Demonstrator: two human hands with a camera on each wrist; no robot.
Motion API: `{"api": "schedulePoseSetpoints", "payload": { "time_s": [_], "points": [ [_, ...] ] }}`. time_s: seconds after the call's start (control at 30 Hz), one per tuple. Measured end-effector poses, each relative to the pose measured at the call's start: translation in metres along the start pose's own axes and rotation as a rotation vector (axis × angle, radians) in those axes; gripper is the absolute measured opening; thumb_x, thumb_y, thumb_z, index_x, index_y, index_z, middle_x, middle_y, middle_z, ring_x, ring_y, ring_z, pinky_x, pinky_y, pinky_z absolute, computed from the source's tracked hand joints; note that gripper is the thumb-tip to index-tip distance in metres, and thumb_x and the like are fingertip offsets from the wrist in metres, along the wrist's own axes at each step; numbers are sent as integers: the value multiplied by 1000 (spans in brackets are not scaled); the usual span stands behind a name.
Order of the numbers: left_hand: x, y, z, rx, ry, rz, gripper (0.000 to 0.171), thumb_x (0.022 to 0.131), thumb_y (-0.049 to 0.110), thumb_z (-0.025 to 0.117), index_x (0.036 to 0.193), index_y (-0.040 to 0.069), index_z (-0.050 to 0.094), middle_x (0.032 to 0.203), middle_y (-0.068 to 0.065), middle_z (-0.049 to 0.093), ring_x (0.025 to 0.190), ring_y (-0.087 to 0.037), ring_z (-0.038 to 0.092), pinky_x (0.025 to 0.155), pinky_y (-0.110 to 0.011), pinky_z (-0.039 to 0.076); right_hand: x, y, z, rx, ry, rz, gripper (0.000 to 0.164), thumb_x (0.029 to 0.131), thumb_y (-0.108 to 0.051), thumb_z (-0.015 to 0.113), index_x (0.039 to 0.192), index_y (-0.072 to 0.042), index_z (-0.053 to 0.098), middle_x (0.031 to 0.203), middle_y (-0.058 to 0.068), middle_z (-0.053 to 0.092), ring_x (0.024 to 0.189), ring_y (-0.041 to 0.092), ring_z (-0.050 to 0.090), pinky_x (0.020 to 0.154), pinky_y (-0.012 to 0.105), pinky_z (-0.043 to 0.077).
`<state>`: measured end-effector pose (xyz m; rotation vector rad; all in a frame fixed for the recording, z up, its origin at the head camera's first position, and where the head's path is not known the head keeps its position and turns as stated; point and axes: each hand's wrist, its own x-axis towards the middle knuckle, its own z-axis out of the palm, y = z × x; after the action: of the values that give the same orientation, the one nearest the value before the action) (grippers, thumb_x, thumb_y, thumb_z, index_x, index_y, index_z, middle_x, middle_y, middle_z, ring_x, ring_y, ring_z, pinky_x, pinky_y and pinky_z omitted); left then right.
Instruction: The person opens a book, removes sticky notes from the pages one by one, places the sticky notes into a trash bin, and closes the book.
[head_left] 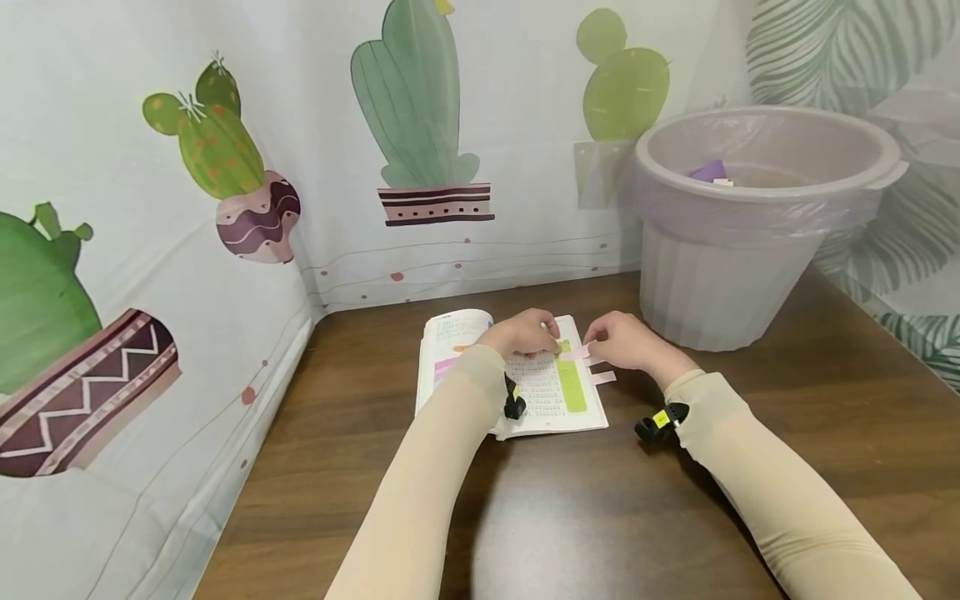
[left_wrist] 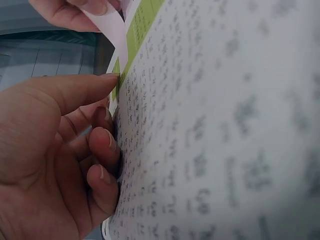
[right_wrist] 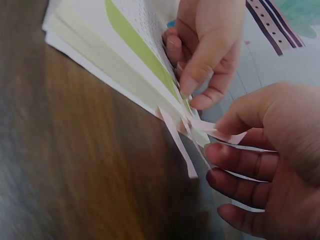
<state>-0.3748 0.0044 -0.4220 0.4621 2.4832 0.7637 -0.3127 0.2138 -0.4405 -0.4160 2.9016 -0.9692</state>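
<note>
An open book (head_left: 538, 392) with printed pages lies on the table, a green block (head_left: 572, 390) marked along its right page. My right hand (head_left: 626, 340) pinches the free end of a pale pink paper strip (right_wrist: 202, 125) at the page's right edge. Across the right page reaches my left hand (head_left: 525, 331); its thumb tip and bent fingers touch the paper (left_wrist: 200, 100) beside the strip's other end. Another pink strip (head_left: 603, 377) sticks out from the book's edge, lower down. Part of the left page is hidden behind the left forearm.
A large pale bin (head_left: 720, 275) stands at the back right, with a purple piece (head_left: 707, 172) inside. A cactus-print cloth (head_left: 525, 242) hangs behind the brown wooden table (head_left: 352, 467). Orange and pink marks (head_left: 442, 365) show on the left page.
</note>
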Motion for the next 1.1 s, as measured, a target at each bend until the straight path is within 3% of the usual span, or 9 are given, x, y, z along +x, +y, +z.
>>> {"api": "schedulePoseSetpoints", "payload": {
  "time_s": [0.27,0.53,0.83,1.1],
  "points": [
    [-2,1,0,-37,3,4,17,93,21,71,108,16,65,83,1,56,56,-11,46,55,-25,38,-1,-8,6,-24,44,-38,18,93,-17,64,101,-7,78,98,8,77,84,20,65,74,35,53],
    [3,-3,0,-41,2,11,15,101,20,55,109,14,66,78,0,55,56,-11,48,52,-24,37,-6,-24,6,-27,45,-52,19,94,-19,64,100,-7,78,95,8,77,77,18,63,68,31,52],
    [4,-4,-1,-50,0,14,16,104,22,53,107,13,66,77,-1,57,56,-13,48,51,-25,37,-9,-34,9,-95,47,-60,22,95,-18,62,103,-6,79,100,8,77,83,19,65,80,39,56],
    [3,-6,-1,-70,-2,21,16,105,21,53,108,12,65,78,-2,58,58,-13,48,52,-26,37,-8,-39,9,-110,24,-88,21,95,-15,63,105,-5,78,102,10,77,81,19,63,78,38,55]
  ]
}}
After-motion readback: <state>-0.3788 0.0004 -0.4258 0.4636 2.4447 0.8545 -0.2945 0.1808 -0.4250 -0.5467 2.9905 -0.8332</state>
